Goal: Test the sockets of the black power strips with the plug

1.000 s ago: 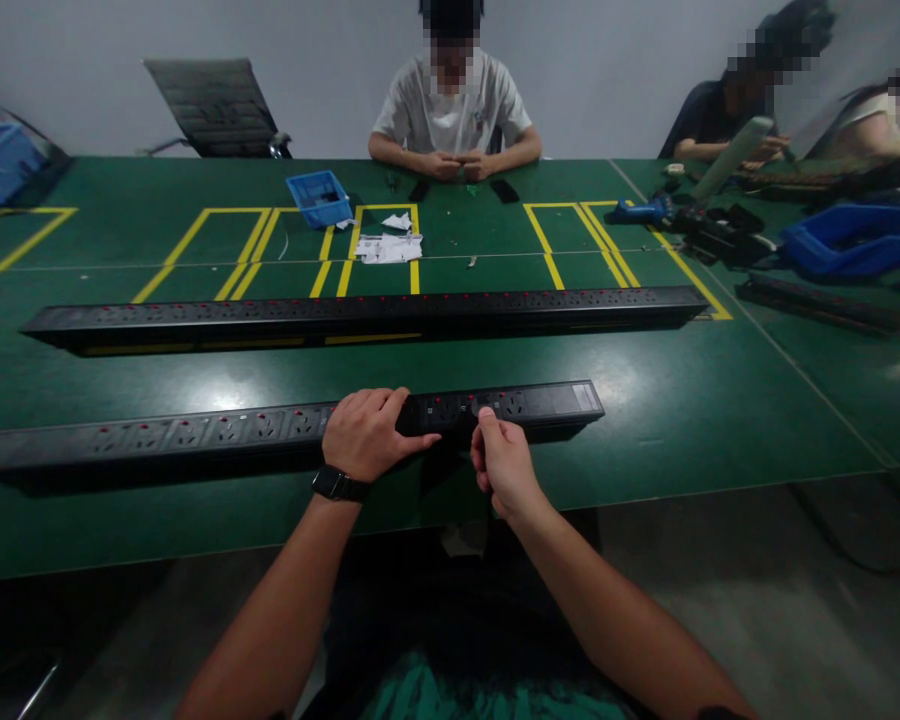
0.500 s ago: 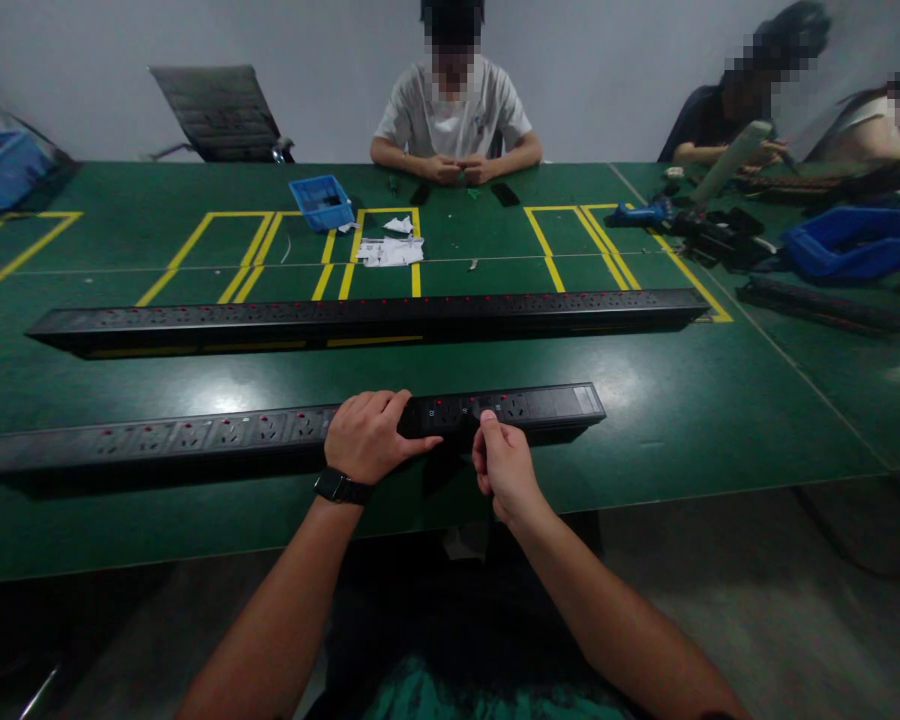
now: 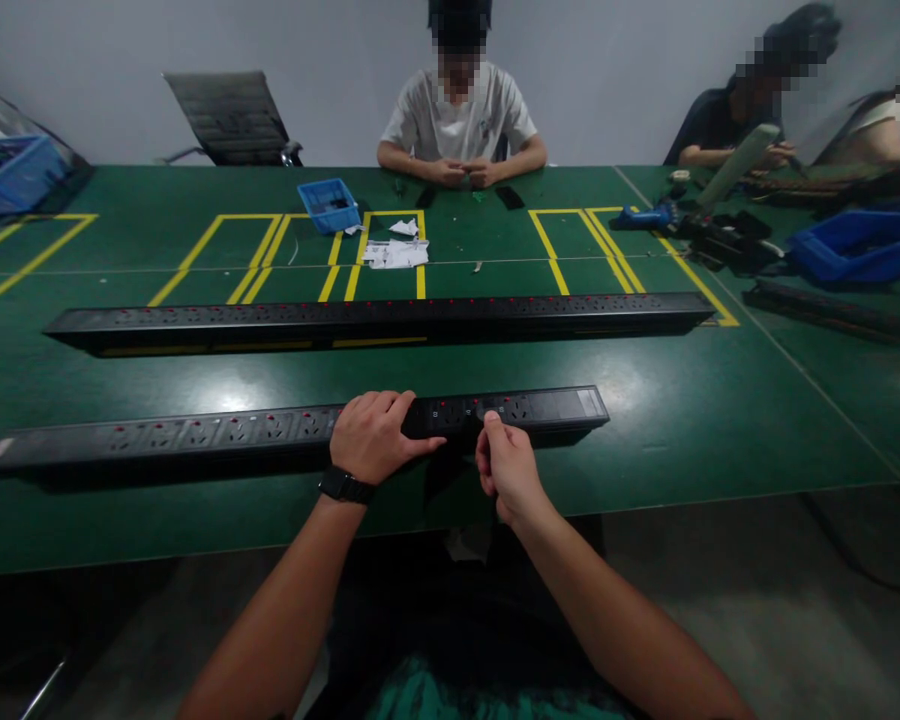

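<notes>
A long black power strip (image 3: pixel 217 437) with a row of sockets and small red lights lies across the near part of the table. Over its top, right of the middle, my left hand (image 3: pixel 371 435) is wrapped, thumb along the near edge, with a black watch on the wrist. My right hand (image 3: pixel 508 462) is closed in a pinch at the strip's near edge, close to the right end. It grips what looks like a black plug at a socket, mostly hidden by the fingers. A second long power strip (image 3: pixel 390 318) lies farther back, touched by neither hand.
Yellow tape marks the green table (image 3: pixel 720 420). Beyond the strips are a small blue bin (image 3: pixel 330 207) and white paper scraps (image 3: pixel 396 253). At right lie a larger blue bin (image 3: pixel 859 248) and a dark clamp-like device (image 3: pixel 727 240). Co-workers sit across the table.
The whole view has shifted slightly, so things appear a little farther right. Both hands keep the same hold on the near power strip and the plug.
</notes>
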A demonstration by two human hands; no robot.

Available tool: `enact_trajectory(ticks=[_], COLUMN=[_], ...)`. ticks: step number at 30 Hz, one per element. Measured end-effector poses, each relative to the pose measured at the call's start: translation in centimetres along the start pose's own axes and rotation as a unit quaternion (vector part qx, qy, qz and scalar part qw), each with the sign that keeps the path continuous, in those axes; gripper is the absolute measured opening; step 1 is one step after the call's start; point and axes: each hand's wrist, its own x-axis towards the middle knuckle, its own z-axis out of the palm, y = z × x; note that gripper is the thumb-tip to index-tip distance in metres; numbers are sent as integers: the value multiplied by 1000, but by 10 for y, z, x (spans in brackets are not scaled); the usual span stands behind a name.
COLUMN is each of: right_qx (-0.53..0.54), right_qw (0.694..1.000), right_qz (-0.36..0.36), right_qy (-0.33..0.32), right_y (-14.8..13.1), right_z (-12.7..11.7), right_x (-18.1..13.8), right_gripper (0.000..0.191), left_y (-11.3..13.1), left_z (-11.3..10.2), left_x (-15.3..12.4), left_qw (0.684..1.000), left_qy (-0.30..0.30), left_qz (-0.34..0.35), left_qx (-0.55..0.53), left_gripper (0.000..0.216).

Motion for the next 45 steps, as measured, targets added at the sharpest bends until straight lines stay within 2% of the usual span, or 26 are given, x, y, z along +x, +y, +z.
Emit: enact_trajectory(ticks=[5,8,10,12,14,15,16,18,19,21,23,25,28,29,31,33,36,38,41,45], right_qx=[18,-7,-16,-18,-41,-63,-89,-145,-170,-213,-270,-376,-555,-585,-586,-566,-564,-546,-519,-547], right_qw=[1000,996,989,982,976,971,964,945,935,915,890,844,743,719,703,700,677,680,694,686], right_qz=[-8,-84,-138,-173,-202,-218,-238,-277,-294,-320,-335,-343,-339,-344,-387,-436,-461,-465,-470,-475], right_qy=[14,-2,-52,-76,-73,-73,-77,-93,-103,-124,-151,-169,-158,-150,-116,-12,104,152,167,74], right_y=[-5,-10,-14,-16,-17,-16,-16,-14,-14,-14,-18,-27,-47,-53,-63,-65,-55,-44,-32,-33], right_z=[3,3,1,-1,-5,-7,-10,-14,-15,-18,-21,-26,-43,-51,-75,-106,-156,-183,-203,-201], right_x=[-8,-28,-42,-51,-51,-48,-45,-38,-35,-32,-32,-31,-21,-15,3,23,52,65,72,69], right_gripper=[53,57,58,56,51,49,46,41,40,38,40,42,44,44,35,31,37,39,44,65], left_y=[0,-1,0,7,22,33,45,72,85,106,120,127,130,130,131,131,132,132,134,136], left_z=[2,3,-1,-9,-20,-24,-28,-30,-28,-22,-15,-11,-11,-11,-11,-8,-3,-2,-1,-5], left_x=[-1,1,0,-5,-15,-22,-30,-43,-48,-53,-55,-55,-53,-52,-48,-44,-37,-34,-32,-29], left_qw=[1000,1000,999,994,977,961,937,879,848,780,721,683,647,639,637,651,657,647,644,639], left_qy=[-2,7,27,70,106,106,75,-48,-83,-94,-80,-75,-92,-90,-59,-20,-10,-3,-2,-18], left_qz=[1,-1,2,1,-11,-24,-33,-73,-106,-175,-231,-266,-293,-305,-338,-362,-376,-387,-400,-411], left_qx=[11,-4,-31,-83,-184,-256,-340,-468,-512,-593,-649,-676,-698,-701,-690,-667,-654,-657,-653,-650], left_gripper=[80,80,77,66,47,39,35,34,34,37,42,48,54,54,52,51,51,51,49,49])
